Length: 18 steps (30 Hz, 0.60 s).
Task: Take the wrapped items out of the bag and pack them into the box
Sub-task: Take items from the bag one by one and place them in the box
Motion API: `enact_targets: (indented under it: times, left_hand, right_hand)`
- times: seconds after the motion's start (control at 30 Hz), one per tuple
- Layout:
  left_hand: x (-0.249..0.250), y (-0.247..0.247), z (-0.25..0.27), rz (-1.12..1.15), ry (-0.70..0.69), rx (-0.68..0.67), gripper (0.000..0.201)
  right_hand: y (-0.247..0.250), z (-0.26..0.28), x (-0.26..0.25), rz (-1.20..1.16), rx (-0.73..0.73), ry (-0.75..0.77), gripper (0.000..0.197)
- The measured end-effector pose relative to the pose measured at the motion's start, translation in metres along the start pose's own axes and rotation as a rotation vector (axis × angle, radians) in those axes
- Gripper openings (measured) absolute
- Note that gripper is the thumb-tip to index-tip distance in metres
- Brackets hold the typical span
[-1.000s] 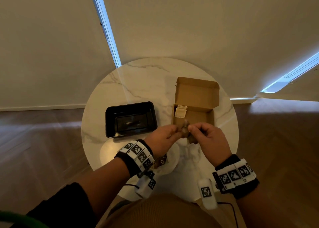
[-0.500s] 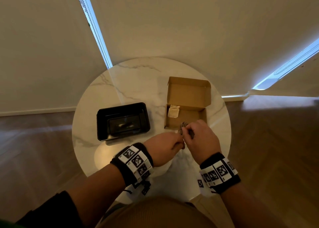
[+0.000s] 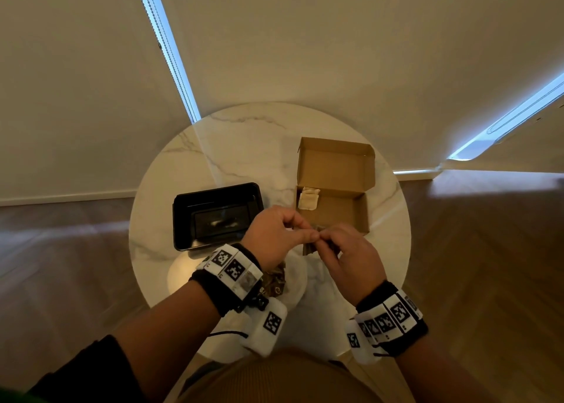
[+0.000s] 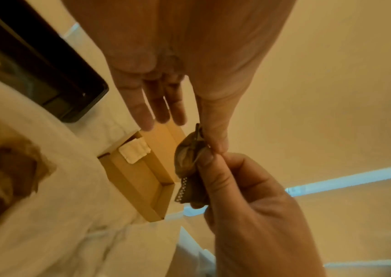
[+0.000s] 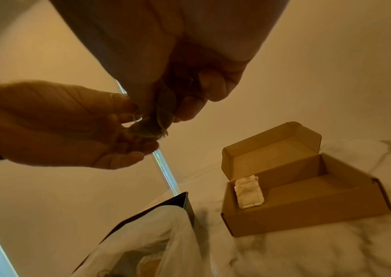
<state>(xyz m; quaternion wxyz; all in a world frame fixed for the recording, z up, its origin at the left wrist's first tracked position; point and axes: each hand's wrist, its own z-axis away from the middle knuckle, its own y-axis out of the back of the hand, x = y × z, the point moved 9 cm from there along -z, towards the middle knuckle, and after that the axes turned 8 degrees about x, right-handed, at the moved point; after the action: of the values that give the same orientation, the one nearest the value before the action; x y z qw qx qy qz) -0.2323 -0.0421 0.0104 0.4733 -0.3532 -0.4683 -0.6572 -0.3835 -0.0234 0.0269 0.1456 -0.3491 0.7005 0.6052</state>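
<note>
A small dark wrapped item [image 4: 188, 159] hangs in the air just in front of the open cardboard box [image 3: 351, 216], above the table. My left hand [image 3: 305, 230] pinches its top edge with the thumb, the other fingers [image 4: 156, 110] stretched out. My right hand [image 3: 326, 237] pinches the same item [image 5: 160, 118] from the other side. A white wrapped item [image 3: 309, 199] lies in the box's back left corner [image 5: 248, 193]. The white plastic bag [image 3: 297, 283] lies under my wrists with brown wrapped items [image 3: 274, 283] showing inside.
A black plastic tray [image 3: 183, 219] stands left of the box on the round marble table [image 3: 244, 146]. The box lid [image 3: 335, 164] stands up at the back. Walls close in behind the table, with wooden floor on both sides.
Both hands stay together on the dark wrapped item in front of the box; the fingers have shifted a little on it. Box, tray and bag have not moved.
</note>
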Motion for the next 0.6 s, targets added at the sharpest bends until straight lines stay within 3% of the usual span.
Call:
enact_targets:
  times: [0.17, 0.4, 0.5, 0.6]
  left_hand:
    - [-0.013, -0.006, -0.002, 0.186, 0.155, -0.06, 0.025]
    - [-0.02, 0.014, -0.016, 0.2, 0.135, 0.135, 0.019]
    - [-0.029, 0.018, -0.029, 0.176, 0.145, 0.171, 0.02]
    - [-0.034, 0.005, -0.042, 0.176, 0.174, 0.134, 0.023]
  right_hand:
    - [0.001, 0.002, -0.007, -0.051, 0.011, 0.034, 0.016]
    - [0.015, 0.003, 0.018, -0.115, 0.102, -0.158, 0.014]
    - [0.022, 0.002, 0.028, -0.341, 0.156, -0.299, 0.021]
    - [0.014, -0.005, 0.032, -0.62, 0.115, -0.416, 0.04]
